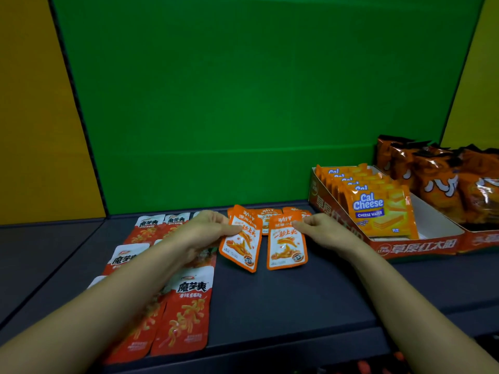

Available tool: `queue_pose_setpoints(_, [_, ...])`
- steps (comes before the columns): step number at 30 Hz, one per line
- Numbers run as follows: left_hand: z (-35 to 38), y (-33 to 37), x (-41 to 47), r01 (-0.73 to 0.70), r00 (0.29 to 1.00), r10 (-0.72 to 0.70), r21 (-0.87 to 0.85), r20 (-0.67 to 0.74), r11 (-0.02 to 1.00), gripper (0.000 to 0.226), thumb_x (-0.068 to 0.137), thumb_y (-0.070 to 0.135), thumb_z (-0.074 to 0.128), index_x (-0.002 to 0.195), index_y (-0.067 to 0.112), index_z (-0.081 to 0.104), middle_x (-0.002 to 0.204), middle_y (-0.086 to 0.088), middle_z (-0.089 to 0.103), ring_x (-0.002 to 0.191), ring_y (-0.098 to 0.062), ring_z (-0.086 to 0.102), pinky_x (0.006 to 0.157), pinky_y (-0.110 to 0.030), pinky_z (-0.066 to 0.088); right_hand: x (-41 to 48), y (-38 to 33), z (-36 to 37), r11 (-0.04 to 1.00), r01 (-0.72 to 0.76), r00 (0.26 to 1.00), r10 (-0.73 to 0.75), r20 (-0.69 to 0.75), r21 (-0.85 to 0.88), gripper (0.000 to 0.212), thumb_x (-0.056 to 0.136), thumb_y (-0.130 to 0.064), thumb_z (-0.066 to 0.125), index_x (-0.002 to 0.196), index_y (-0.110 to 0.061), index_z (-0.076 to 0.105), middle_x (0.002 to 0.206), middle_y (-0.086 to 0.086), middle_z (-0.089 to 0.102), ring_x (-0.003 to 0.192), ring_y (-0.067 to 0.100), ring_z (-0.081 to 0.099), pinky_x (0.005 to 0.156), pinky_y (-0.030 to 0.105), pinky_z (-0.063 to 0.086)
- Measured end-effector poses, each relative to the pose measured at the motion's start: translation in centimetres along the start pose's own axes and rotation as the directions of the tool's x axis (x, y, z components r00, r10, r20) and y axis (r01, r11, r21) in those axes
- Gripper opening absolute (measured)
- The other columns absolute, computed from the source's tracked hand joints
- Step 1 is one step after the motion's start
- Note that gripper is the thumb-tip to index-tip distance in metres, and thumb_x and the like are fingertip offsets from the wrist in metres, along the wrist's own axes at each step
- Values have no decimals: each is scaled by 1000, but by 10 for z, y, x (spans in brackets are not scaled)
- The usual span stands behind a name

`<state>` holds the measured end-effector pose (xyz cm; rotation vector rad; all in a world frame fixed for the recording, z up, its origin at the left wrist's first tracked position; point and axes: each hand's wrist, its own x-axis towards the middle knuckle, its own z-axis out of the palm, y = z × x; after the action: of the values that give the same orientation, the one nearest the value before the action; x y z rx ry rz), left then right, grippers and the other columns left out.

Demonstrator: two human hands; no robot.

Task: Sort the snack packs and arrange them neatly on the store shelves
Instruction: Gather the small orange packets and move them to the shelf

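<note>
Status: mid-sort, I'd say roughly halfway on this shelf [297, 306].

Done, as it looks:
- red-and-white packs [186, 311] laid flat in rows, outboard of the left hand [208, 228] and running under its forearm
- Cal Cheese wafers [378, 209] filed upright in the display box [421, 247], just past the right hand [324, 230]
- puffy orange bags [437, 184] lined up behind that box

In work: the small orange packs.
- Left fingers and thumb pinch the left orange pack [243, 247] at its upper left edge. It hangs tilted, lower corner towards the camera.
- Right fingers are curled onto the top right corner of the right orange pack [286, 247]. Reads as a pinch, thumb not clearly visible. The pack sits nearly square.
- The two packs are side by side between the hands, not touching.
- More orange packs [267, 214] lie loosely overlapped just beyond the fingertips — not yet in a row.

Left to do: square the tilted pack, line up the loose ones behind it. Open shelf in front of the fingers to fill.

Readable text:
- red packs — 魔芋爽
- wafers — "Cal Cheese", "CHEESE WAFER"
- box front — 草原红太阳
- orange packs — 一秒上头; top logo too small to be sure
</note>
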<state>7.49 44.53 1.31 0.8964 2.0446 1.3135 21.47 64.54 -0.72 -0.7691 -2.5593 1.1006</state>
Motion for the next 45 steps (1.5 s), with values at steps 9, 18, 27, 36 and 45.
queue_pose_setpoints(9, [10, -3, 1, -57, 971, 194, 655, -139, 754, 43, 89, 40, 56, 56, 17, 41, 51, 2, 43, 50, -12, 40, 52, -27, 30, 2, 3, 4, 952, 72, 997, -71, 14, -299, 46, 95, -46, 44, 60, -18, 32, 62, -3, 40, 57, 10, 37, 56, 26, 28])
queue_pose_setpoints(18, [26, -7, -8, 61, 929, 324, 936, -180, 346, 43, 95, 45, 39, 64, 15, 45, 81, -6, 61, 80, -27, 57, 66, -30, 36, -5, 0, 5, 853, 118, 993, -116, 37, -508, 43, 96, -50, 35, 66, -20, 38, 71, -4, 47, 75, 18, 50, 66, 31, 35])
queue_pose_setpoints(27, [25, -1, -15, 133, 903, 379, 971, -201, 198, 36, 96, 42, 36, 90, 13, 57, 103, -9, 65, 98, -28, 60, 68, -30, 36, -11, -1, 7, 782, 93, 978, -187, -90, -616, 41, 95, -54, 33, 82, -18, 46, 105, 6, 64, 98, 26, 60, 73, 33, 40])
queue_pose_setpoints(36, [-30, -23, -59, 159, 799, 494, 913, -343, 376, 31, 95, 38, 42, 116, 18, 53, 116, -5, 62, 109, -26, 54, 82, -35, 43, -18, -59, 27, 742, 491, 834, -552, 0, -457, 22, 94, -37, 46, 106, -22, 58, 107, -4, 62, 100, 19, 58, 78, 31, 42])
queue_pose_setpoints(45, [-111, -60, -154, 313, 720, 477, 849, -504, 425, 28, 94, 34, 45, 110, 15, 57, 113, -8, 63, 108, -28, 56, 81, -34, 42, -35, -163, 113, 606, 697, 705, -676, 215, -384, 26, 91, -33, 51, 112, -21, 61, 115, 1, 64, 105, 23, 59, 89, 37, 48])
